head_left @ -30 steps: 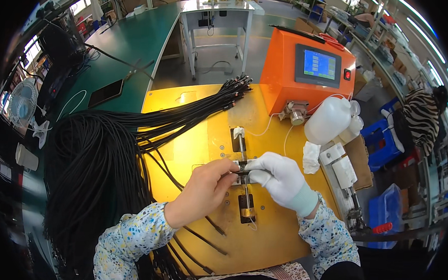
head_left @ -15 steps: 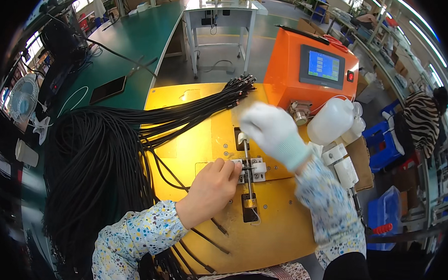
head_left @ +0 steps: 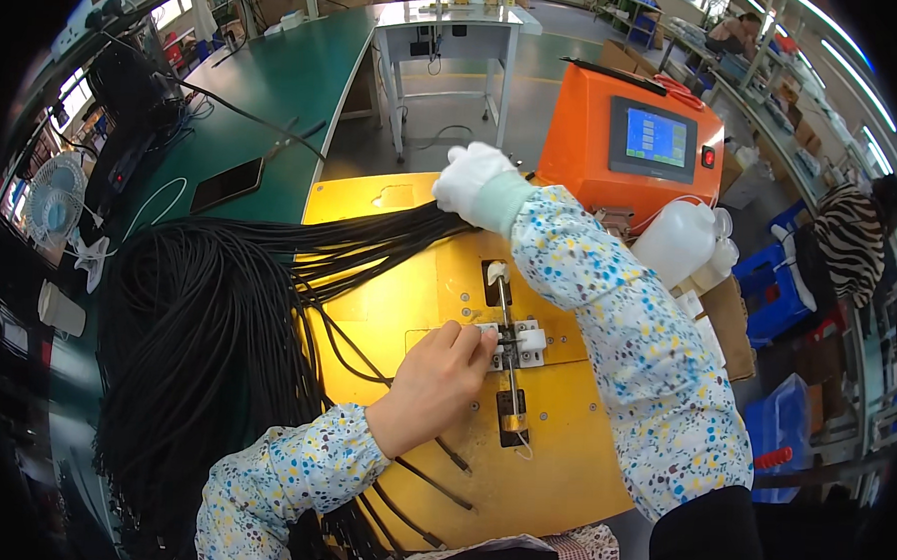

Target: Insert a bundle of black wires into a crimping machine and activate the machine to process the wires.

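Note:
My bare left hand (head_left: 439, 380) is closed, thumb and fingertips pinched at the white clamp block (head_left: 531, 341) in the middle of the yellow work plate (head_left: 550, 475). A black cable (head_left: 350, 351) runs beneath this hand, and its dark end shows by the clamp. Across the clamp lies a metal rod (head_left: 508, 373) with a white tip and a brass-coloured end. My right hand (head_left: 473, 184), in a white glove, has its fingers curled over the far ends of the black cable bundle (head_left: 370, 237). What it grips is hidden.
Loose black cables (head_left: 197, 319) hang in a thick heap at the left. An orange machine (head_left: 575, 135) with a screen stands at the far right, beside white plastic bottles (head_left: 673, 240). A phone (head_left: 228, 184) lies on the green table (head_left: 287, 73).
My right hand has moved left and away from me, from above the rod's white tip to the cable ends, covering them. The left hand stays at the clamp; the whole view has shifted slightly.

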A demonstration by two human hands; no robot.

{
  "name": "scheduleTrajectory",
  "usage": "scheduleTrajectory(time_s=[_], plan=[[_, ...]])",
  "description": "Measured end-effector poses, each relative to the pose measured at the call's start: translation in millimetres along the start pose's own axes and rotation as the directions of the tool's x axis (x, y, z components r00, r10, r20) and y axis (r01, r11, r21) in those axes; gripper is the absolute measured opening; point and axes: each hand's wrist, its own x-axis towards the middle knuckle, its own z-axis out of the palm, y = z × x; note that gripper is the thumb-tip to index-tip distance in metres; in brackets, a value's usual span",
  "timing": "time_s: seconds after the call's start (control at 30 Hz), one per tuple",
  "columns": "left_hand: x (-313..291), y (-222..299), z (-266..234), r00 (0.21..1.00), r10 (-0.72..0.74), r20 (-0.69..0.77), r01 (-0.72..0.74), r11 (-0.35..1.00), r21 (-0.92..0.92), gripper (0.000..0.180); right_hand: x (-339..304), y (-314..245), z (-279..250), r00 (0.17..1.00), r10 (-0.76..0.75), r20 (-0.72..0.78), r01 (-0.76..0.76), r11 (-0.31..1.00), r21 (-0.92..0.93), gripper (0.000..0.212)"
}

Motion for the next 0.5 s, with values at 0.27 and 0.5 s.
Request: scheduleTrajectory(time_s=[0.27,0.5], plan=[[-2,-7,1,0.994,-0.105,-0.035,0.101,0.989,-0.105,0.043,-79,-6,-38,0.809,0.004,-0.588,-0.071,0.993,-0.09,0.004],[5,-13,-5,0.978,-0.206,0.038,0.21,0.967,-0.148,0.029,-152,0,-4,0.807,0.141,-0.574,-0.123,0.99,0.07,0.013]])
